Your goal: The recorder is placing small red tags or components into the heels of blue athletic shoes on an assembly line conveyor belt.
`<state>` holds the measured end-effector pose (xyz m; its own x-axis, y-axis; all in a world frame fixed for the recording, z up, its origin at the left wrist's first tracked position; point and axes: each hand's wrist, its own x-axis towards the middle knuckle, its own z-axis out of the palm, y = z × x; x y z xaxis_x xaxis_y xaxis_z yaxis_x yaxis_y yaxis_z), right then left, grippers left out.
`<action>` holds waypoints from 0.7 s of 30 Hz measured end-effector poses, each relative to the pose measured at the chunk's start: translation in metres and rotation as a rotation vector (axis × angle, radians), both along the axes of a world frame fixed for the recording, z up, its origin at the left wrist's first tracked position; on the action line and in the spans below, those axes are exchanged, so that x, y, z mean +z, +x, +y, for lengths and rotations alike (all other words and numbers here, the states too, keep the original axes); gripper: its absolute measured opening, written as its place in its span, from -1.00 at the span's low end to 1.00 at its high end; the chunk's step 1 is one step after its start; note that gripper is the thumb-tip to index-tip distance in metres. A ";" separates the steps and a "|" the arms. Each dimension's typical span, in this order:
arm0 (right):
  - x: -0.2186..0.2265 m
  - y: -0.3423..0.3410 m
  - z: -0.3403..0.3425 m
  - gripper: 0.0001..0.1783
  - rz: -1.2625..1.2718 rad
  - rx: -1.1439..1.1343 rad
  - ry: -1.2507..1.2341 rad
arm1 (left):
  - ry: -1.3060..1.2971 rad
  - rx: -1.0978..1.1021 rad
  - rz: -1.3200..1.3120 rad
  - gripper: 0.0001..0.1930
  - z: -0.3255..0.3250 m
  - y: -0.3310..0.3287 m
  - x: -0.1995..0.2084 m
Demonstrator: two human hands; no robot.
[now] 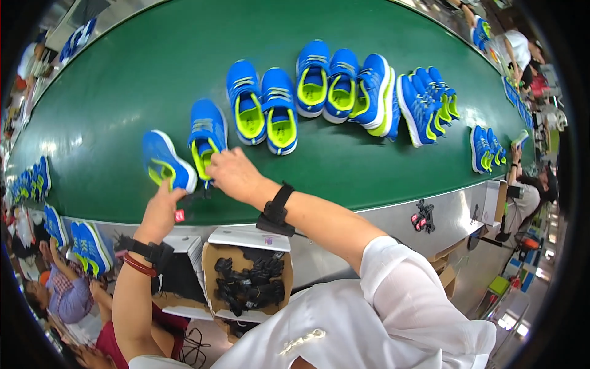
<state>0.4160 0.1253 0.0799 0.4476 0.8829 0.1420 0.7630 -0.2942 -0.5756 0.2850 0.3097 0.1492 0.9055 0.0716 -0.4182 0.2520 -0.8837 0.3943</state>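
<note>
My left hand (160, 212) is closed on the heel of a blue sneaker (163, 147) with a lime-green lining and white sole, tipped partly on its side. Just to its right, my right hand (236, 175) pinches the heel collar of a matching sneaker (208, 120), which rests sole down with its toe pointing away. Fingers hide part of both heels. A small red tag (179, 215) shows beside my left hand; what it is attached to I cannot make out. Both shoes are over the green conveyor belt (344, 172).
More blue sneakers (312, 77) stand in a row on the belt to the right. An open carton (212, 295) of black strap-like pieces sits below the metal edge. Another black bundle with red tags (423, 215) lies on that edge. Co-workers (74, 295) sit at left and right.
</note>
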 end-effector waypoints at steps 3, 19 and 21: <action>0.013 0.021 -0.033 -0.77 0.053 -0.133 0.232 | -0.029 -0.048 0.137 -0.32 -0.011 0.004 0.017; 0.004 0.136 -0.129 -0.63 -0.130 -0.764 -0.088 | 0.341 -0.149 -0.239 -0.50 -0.150 0.146 -0.043; 0.012 0.138 -0.138 -0.59 -0.036 -0.718 0.135 | 0.270 -0.006 -0.267 -0.60 -0.148 0.146 -0.044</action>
<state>0.5539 -0.0122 0.0916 0.9027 0.3470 0.2544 0.4276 -0.6579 -0.6199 0.4311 0.1620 0.1048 0.9809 0.1410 -0.1340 0.1659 -0.9660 0.1981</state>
